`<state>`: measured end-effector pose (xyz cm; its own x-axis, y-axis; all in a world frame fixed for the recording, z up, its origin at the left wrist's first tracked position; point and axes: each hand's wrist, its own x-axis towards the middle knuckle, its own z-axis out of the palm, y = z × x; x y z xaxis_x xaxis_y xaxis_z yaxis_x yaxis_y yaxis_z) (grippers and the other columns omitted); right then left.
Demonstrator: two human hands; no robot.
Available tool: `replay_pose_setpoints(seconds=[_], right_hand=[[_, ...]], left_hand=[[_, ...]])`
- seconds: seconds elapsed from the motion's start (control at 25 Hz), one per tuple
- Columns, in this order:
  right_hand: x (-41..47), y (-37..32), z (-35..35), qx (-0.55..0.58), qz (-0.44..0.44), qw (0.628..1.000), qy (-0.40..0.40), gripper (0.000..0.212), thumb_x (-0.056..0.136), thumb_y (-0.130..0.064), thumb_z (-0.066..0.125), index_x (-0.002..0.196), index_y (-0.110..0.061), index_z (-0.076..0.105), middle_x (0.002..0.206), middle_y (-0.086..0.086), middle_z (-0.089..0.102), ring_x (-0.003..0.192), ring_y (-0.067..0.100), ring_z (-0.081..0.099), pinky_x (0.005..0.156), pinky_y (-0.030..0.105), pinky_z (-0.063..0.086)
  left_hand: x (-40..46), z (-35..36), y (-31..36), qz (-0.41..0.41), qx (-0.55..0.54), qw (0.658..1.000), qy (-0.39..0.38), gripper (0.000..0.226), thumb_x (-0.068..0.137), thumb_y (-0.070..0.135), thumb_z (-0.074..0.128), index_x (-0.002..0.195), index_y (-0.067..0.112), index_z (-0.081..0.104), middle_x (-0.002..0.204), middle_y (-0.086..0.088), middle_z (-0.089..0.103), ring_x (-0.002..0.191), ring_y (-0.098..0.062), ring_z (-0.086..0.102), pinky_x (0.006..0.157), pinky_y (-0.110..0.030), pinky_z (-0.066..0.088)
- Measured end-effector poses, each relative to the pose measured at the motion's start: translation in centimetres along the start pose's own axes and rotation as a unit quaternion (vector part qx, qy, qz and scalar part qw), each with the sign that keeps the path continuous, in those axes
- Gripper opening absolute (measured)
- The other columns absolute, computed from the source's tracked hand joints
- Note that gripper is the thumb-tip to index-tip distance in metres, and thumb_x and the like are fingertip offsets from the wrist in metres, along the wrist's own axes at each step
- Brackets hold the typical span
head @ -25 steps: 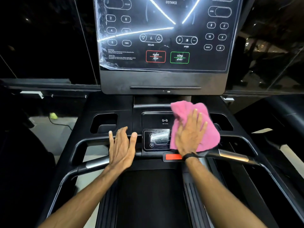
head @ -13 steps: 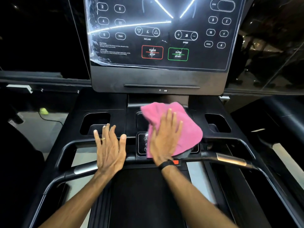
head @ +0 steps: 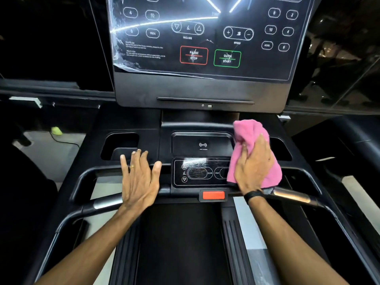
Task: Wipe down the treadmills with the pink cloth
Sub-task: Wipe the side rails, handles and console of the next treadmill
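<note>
Right hand (head: 254, 167) presses the pink cloth (head: 253, 153) flat at the console's right edge (mid-wipe); next, probably sweeping left.

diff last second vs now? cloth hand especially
The right hand swept the pink cloth left over the small control panel, then back right, so it now covers only that panel's right edge. The left hand stayed flat on the console, holding nothing.
</note>
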<state>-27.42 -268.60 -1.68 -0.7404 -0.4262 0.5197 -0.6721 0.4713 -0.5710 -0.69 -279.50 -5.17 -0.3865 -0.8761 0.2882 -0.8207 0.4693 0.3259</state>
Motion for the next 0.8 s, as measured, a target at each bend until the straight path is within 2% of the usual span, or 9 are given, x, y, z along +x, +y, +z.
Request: replay_pose_setpoints(seconds=[0.08, 0.16, 0.28, 0.44, 0.56, 0.64, 0.68, 0.76, 0.8], right_hand=[[-0.3, -1.0, 0.4, -0.023, 0.003, 1.000, 0.006, 0.051, 0.095, -0.030, 0.047, 0.140, -0.005, 0.046, 0.141, 0.015, 0.055, 0.132, 0.035, 0.048, 0.110, 0.058, 0.033], [-2.1, -3.6, 1.4, -0.051, -0.021, 0.998, 0.002, 0.057, 0.095, -0.034, 0.040, 0.144, -0.004, 0.044, 0.147, 0.013, 0.050, 0.137, 0.033, 0.044, 0.115, 0.055, 0.027], [-4.8, -8.2, 3.7, -0.093, -0.071, 0.993, -0.024, 0.059, 0.095, -0.037, 0.035, 0.145, -0.008, 0.045, 0.151, 0.012, 0.047, 0.140, 0.033, 0.041, 0.116, 0.056, 0.027], [-7.7, -14.5, 6.0, -0.098, -0.156, 0.981, -0.067, 0.059, 0.097, -0.037, 0.040, 0.151, -0.012, 0.038, 0.155, 0.010, 0.042, 0.143, 0.031, 0.039, 0.118, 0.053, 0.022], [-10.3, -12.1, 4.6, -0.078, -0.238, 0.963, -0.102, 0.058, 0.096, -0.035, 0.039, 0.150, -0.012, 0.039, 0.157, 0.010, 0.040, 0.145, 0.030, 0.036, 0.121, 0.051, 0.016], [-8.9, -8.9, 3.7, -0.083, -0.225, 0.968, -0.075, 0.055, 0.100, -0.036, 0.032, 0.146, -0.010, 0.047, 0.155, 0.010, 0.043, 0.143, 0.030, 0.040, 0.119, 0.054, 0.020], [-7.2, -8.4, 3.6, -0.090, -0.182, 0.977, -0.066, 0.056, 0.100, -0.037, 0.031, 0.146, -0.010, 0.047, 0.154, 0.010, 0.044, 0.142, 0.031, 0.040, 0.117, 0.056, 0.022], [-3.9, -10.5, 4.7, -0.094, -0.095, 0.989, -0.055, 0.059, 0.098, -0.038, 0.031, 0.149, -0.011, 0.043, 0.154, 0.010, 0.044, 0.142, 0.032, 0.039, 0.116, 0.057, 0.023], [-3.6, -12.7, 5.4, -0.083, -0.099, 0.990, -0.061, 0.060, 0.098, -0.038, 0.032, 0.150, -0.011, 0.043, 0.154, 0.010, 0.044, 0.142, 0.032, 0.039, 0.117, 0.057, 0.023]], left_hand=[[0.0, 0.1, 0.2, 0.003, 0.005, 1.000, 0.001, 0.085, 0.100, 0.058, -0.002, 0.141, -0.003, 0.042, 0.149, -0.018, 0.042, 0.145, -0.028, 0.033, 0.124, -0.051, 0.000], [0.0, 0.0, 0.3, 0.004, 0.003, 1.000, 0.002, 0.082, 0.101, 0.055, 0.000, 0.141, -0.003, 0.042, 0.149, -0.018, 0.043, 0.146, -0.027, 0.032, 0.123, -0.052, 0.001], [0.0, 0.0, 0.4, -0.010, -0.022, 1.000, 0.012, 0.070, 0.100, 0.046, 0.009, 0.143, -0.002, 0.039, 0.150, -0.019, 0.043, 0.148, -0.024, 0.028, 0.123, -0.051, -0.001], [0.1, -0.1, 0.0, -0.016, -0.037, 0.999, 0.019, 0.069, 0.096, 0.038, 0.010, 0.147, -0.003, 0.032, 0.153, -0.019, 0.038, 0.150, -0.024, 0.022, 0.123, -0.048, -0.008], [0.1, -0.1, -0.5, -0.006, -0.030, 0.999, 0.015, 0.068, 0.094, 0.033, 0.009, 0.148, -0.003, 0.030, 0.154, -0.018, 0.037, 0.151, -0.024, 0.020, 0.123, -0.051, -0.006], [0.1, -0.1, -0.4, -0.010, -0.042, 0.999, 0.016, 0.067, 0.092, 0.031, 0.013, 0.147, -0.001, 0.032, 0.154, -0.018, 0.037, 0.150, -0.023, 0.023, 0.123, -0.049, -0.008], [0.2, 0.0, -0.2, -0.009, -0.040, 0.999, 0.021, 0.065, 0.092, 0.030, 0.016, 0.147, -0.001, 0.033, 0.154, -0.018, 0.037, 0.149, -0.022, 0.025, 0.123, -0.048, -0.007], [0.3, 0.3, 0.0, -0.003, -0.026, 0.999, 0.022, 0.063, 0.092, 0.028, 0.021, 0.147, -0.001, 0.032, 0.154, -0.018, 0.037, 0.148, -0.022, 0.027, 0.124, -0.049, -0.006], [0.4, 0.3, 0.0, -0.002, -0.017, 1.000, 0.022, 0.062, 0.092, 0.027, 0.021, 0.147, -0.001, 0.032, 0.153, -0.019, 0.037, 0.147, -0.023, 0.028, 0.123, -0.050, -0.005]])
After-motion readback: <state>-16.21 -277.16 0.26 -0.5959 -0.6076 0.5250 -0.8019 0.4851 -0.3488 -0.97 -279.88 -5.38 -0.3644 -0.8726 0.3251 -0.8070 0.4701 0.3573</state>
